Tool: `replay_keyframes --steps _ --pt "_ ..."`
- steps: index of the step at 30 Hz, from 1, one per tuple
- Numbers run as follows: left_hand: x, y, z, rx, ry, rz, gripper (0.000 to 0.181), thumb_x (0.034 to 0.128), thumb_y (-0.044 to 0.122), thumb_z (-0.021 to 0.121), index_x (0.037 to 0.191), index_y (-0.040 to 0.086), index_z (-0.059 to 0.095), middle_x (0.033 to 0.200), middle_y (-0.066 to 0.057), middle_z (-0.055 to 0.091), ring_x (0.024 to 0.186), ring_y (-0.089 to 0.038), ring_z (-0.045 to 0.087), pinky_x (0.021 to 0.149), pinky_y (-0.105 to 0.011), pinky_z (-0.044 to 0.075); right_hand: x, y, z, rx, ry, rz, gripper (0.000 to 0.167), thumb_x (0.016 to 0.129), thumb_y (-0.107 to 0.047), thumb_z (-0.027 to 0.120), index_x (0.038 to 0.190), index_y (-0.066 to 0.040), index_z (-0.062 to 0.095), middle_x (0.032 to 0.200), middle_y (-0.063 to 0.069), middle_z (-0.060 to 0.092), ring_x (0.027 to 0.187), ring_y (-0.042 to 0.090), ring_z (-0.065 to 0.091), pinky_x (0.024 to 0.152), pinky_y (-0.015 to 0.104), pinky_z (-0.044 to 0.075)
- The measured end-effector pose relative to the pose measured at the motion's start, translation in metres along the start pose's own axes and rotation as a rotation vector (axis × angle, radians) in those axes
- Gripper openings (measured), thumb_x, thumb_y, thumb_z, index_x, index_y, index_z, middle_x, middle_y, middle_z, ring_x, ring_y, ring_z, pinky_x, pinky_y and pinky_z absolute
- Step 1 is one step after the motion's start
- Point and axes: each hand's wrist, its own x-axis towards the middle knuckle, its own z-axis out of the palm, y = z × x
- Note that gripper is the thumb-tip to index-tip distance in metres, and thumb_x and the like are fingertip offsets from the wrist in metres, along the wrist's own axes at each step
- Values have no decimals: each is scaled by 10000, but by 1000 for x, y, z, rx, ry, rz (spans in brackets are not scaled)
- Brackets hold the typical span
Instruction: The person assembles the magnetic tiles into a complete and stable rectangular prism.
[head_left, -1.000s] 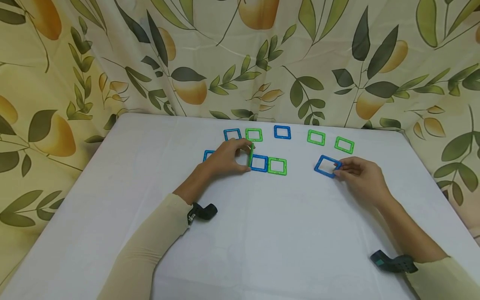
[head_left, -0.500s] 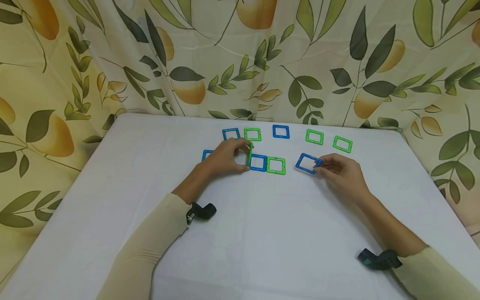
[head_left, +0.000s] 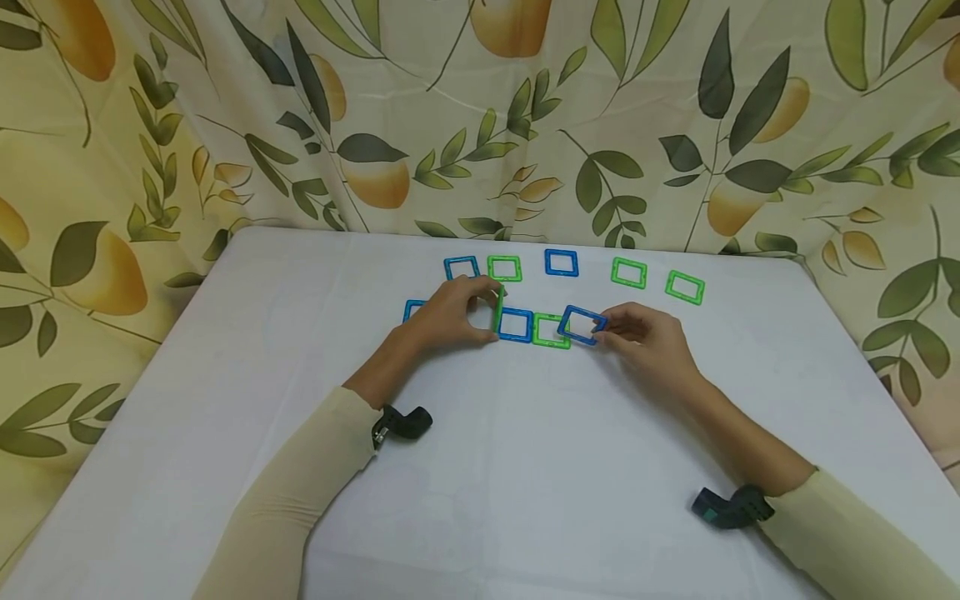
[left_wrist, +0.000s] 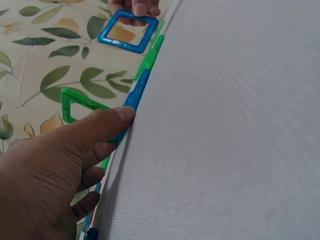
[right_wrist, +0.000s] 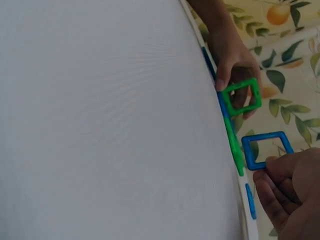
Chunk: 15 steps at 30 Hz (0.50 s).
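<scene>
My left hand [head_left: 450, 312] grips a green square magnetic tile [head_left: 498, 312], thumb at its near edge and fingers at the far one. That tile stands upright at the left edge of a flat blue tile [head_left: 515, 339]. A flat green tile [head_left: 551, 344] adjoins the blue one on the right. With thumb and fingers, my right hand [head_left: 656, 346] pinches another blue square tile [head_left: 587, 312] by its right side. In the head view it overlaps the flat green tile; the right wrist view shows this held tile [right_wrist: 264, 135] raised off the table.
Along the back lie a blue tile [head_left: 461, 259], a green tile [head_left: 504, 278], another blue tile [head_left: 561, 252] and two green tiles [head_left: 628, 285] [head_left: 685, 299]. One more blue tile [head_left: 408, 311] is partly hidden behind the left hand. A patterned curtain [head_left: 480, 125] hangs behind the white table [head_left: 480, 467].
My right hand has moved left with its blue tile, from beside the row to over the flat green tile. The left hand keeps its grip on the upright green tile in place.
</scene>
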Motion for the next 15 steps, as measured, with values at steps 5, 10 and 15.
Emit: replay_keyframes --steps 5,10,15 --pt "-1 1 -1 -10 0 -8 676 816 203 923 1409 88 620 1182 25 718 1029 -201 561 921 -339 473 5 -6 11 27 -11 -21 217 936 -20 791 1137 33 730 1049 151 757 898 119 714 790 131 530" --pt "0 0 -1 -12 -2 6 687 808 188 929 1410 104 611 1173 8 727 1006 -212 554 895 -349 466 10 -9 22 57 -7 -36 197 935 -19 790 1121 22 739 1036 138 760 899 221 726 777 143 533" --pt "2 -1 -1 -1 -6 14 711 801 195 936 1419 128 591 1162 3 735 1008 -207 548 894 -349 462 13 -12 28 55 -2 -53 188 939 -21 787 1118 14 742 1021 123 758 880 242 723 769 145 529"
